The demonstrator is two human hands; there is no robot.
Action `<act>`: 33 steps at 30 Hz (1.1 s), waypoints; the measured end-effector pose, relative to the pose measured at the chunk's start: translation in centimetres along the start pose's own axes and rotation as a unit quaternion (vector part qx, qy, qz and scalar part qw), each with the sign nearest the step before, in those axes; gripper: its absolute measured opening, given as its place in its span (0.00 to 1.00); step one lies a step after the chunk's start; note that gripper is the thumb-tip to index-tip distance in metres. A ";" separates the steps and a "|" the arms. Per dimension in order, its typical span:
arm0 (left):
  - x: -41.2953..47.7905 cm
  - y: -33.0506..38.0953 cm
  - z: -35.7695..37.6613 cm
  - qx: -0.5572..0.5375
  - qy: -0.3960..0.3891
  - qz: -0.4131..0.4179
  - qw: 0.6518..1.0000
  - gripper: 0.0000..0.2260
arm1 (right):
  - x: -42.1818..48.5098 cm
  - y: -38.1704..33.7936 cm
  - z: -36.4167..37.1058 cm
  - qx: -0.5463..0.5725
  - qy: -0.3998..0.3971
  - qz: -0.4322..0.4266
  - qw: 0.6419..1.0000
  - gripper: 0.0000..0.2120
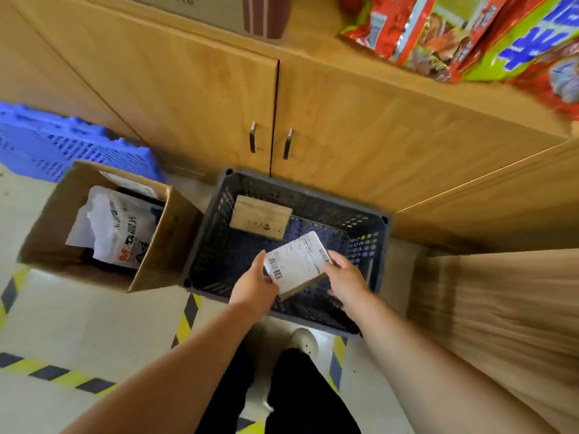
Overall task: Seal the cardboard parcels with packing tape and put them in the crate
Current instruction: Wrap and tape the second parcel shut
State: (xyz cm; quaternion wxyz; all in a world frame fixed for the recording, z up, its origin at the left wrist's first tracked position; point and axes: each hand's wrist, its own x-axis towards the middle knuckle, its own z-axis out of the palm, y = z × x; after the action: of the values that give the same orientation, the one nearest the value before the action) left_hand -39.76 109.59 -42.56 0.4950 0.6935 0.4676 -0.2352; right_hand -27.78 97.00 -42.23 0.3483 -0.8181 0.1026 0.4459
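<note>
left hand (255, 285) and right hand (344, 281) grip a labelled parcel (296, 264) above the dark crate (206, 239), centre frame; best lowered flat.

Snack packets (470, 36) cut by the top edge; parcel (297, 264) print unreadable.

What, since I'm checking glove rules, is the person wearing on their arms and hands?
Nothing that shows. The left hand and right hand are ungloved. The left forearm and right forearm are bare to the picture's edge, with no sleeve, watch or wristband in view.
</note>
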 end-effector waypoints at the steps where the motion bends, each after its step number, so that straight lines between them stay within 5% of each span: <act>1: 2.1 -0.6 1.0 -0.008 -0.006 -0.002 1.000 0.32 | 2.1 0.7 0.8 0.014 0.009 0.005 1.000 0.19; 16: 26.6 -6.1 15.5 -0.317 -0.050 -0.059 0.945 0.21 | 29.7 7.6 8.8 0.104 0.051 -0.041 0.992 0.26; 23: 30.4 -6.3 16.8 -0.394 -0.047 -0.097 0.913 0.31 | 32.5 7.5 10.0 0.167 0.049 -0.067 0.982 0.33; 27: 30.5 -6.2 16.9 -0.418 -0.033 -0.114 0.901 0.30 | 32.4 8.1 10.3 0.199 0.046 -0.066 0.977 0.30; 33: 27.2 -5.7 13.5 -0.315 -0.056 -0.127 0.939 0.22 | 28.6 8.3 8.5 0.124 0.054 -0.013 0.991 0.27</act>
State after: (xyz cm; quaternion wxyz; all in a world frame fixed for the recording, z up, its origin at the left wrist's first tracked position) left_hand -30.66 109.05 -72.08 0.6793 0.4228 0.5738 -0.1750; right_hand -20.75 100.63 -72.18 0.4463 -0.7929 0.1651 0.3805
